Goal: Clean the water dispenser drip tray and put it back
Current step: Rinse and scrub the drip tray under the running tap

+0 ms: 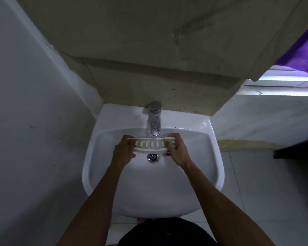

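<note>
The person stands at the sink (212,167), holding the drip tray (150,143) over the basin, right under the tap (155,119), above the drain (153,157). The left hand (124,151) grips one end, the right hand (176,150) the other, fingers curled round the short edges. It looks like light, stiff plastic with a slotted top, probably slick when wet, so holding it by the ends seems wise. The basin wall sits close on both sides and the spout hangs just above, leaving little headroom; tilting towards the person looks freest.
</note>
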Demonstrator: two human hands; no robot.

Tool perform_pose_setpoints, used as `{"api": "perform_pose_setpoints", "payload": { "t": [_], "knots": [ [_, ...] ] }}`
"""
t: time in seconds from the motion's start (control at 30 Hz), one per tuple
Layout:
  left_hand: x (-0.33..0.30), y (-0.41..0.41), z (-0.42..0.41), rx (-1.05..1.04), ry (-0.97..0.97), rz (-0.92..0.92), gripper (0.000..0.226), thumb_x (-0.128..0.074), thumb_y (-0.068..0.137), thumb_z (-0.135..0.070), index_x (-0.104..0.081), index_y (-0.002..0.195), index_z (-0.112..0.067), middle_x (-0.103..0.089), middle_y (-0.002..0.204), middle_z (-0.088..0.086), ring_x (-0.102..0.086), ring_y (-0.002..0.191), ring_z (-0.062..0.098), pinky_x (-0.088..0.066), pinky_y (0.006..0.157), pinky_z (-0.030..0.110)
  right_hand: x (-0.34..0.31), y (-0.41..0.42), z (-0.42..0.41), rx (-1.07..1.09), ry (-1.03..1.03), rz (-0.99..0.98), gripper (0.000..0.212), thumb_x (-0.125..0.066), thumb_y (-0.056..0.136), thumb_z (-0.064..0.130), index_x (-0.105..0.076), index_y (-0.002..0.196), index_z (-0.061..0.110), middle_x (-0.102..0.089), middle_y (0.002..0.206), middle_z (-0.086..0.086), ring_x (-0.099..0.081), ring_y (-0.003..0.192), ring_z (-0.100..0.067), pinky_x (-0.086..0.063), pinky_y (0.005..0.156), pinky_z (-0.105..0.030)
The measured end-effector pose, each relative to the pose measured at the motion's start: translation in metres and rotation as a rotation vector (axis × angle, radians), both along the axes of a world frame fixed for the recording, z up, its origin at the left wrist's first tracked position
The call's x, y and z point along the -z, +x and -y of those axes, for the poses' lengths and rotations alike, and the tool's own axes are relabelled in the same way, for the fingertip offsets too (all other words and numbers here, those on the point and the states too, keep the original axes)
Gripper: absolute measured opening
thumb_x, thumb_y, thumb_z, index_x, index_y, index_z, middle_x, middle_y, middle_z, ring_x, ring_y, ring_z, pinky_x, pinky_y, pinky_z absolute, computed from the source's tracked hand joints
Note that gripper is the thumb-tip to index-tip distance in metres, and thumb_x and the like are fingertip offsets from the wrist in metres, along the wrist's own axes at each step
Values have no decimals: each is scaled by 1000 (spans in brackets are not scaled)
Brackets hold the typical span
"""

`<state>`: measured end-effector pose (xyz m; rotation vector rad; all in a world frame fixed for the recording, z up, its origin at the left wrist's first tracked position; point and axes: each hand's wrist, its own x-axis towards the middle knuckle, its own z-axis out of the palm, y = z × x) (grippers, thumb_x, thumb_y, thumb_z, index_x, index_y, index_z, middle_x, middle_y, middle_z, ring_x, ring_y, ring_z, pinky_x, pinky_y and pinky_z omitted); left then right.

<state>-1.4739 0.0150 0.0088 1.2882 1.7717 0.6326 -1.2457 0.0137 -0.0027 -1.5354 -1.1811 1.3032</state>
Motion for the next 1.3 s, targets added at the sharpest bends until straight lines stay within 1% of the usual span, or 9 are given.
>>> {"api": "perform_pose_setpoints", "payload": {
  "t": [0.1,0.3,0.53,0.67,0.8,0.9,1.03,1.1,1.3],
  "knots": [
    [-3,1,-8,46,-108,11,14,-46,98,-23,-51,109,-16,-65,95,11,-70,71,31,-60,69,42,3,3,3,17,43,34,18,-60,97,17,-50,110,11,-58,111,-17,-71,84,-24,-61,57,-36],
    [-3,-4,-15,126,-52,197,15,-53,96,-14,-60,99,-27,-68,91,13,-72,66,28,-61,72,42,4,8,4,55,41,0,17,-59,98,18,-49,109,11,-62,108,-21,-70,85,-25,-60,56,-33],
    [-1,-5,-5,4,-26,430,30,-59,94,-17,-61,124,-22,-70,99,12,-73,75,35,-61,73,38,-5,14,-3,28,10,-51,17,-57,99,18,-48,111,10,-62,107,-21,-68,84,-24,-59,57,-30],
    [-7,-6,-2,-25,-60,520,34,-54,96,-11,-56,129,-18,-68,100,6,-73,73,29,-61,71,31,-4,16,-2,27,-3,-72,15,-57,100,17,-48,111,11,-62,104,-19,-68,81,-21,-60,59,-32],
    [-3,-8,-3,15,-83,422,32,-44,101,-8,-52,133,-10,-63,109,17,-74,68,22,-61,67,28,-3,16,-2,20,0,-53,15,-57,99,17,-48,110,11,-61,104,-18,-68,78,-16,-60,58,-32],
    [-2,-9,-3,57,-75,319,26,-41,101,-6,-55,123,-9,-63,108,24,-74,66,22,-61,65,28,-6,15,-3,-1,1,-53,13,-57,100,17,-49,108,12,-63,103,-12,-70,78,-13,-60,59,-31],
    [-7,-6,-7,7,-88,326,17,-49,98,-7,-64,101,-16,-67,91,24,-72,62,27,-61,70,43,-4,15,-2,21,-26,-82,16,-57,100,18,-49,110,9,-63,104,-18,-68,85,-24,-60,60,-34],
    [-9,-4,-9,1,-97,353,17,-51,98,-11,-66,100,-20,-68,90,22,-72,64,28,-60,75,47,-3,17,0,47,-31,-96,16,-57,100,20,-50,109,9,-63,106,-23,-68,86,-25,-60,60,-34],
    [-21,4,-9,-21,-93,492,20,-54,97,-13,-64,114,-8,-68,89,16,-72,63,21,-60,63,27,-3,27,2,67,-32,-111,19,-56,100,23,-50,110,8,-63,109,-25,-69,91,-32,-62,63,-39]
  ]
}}
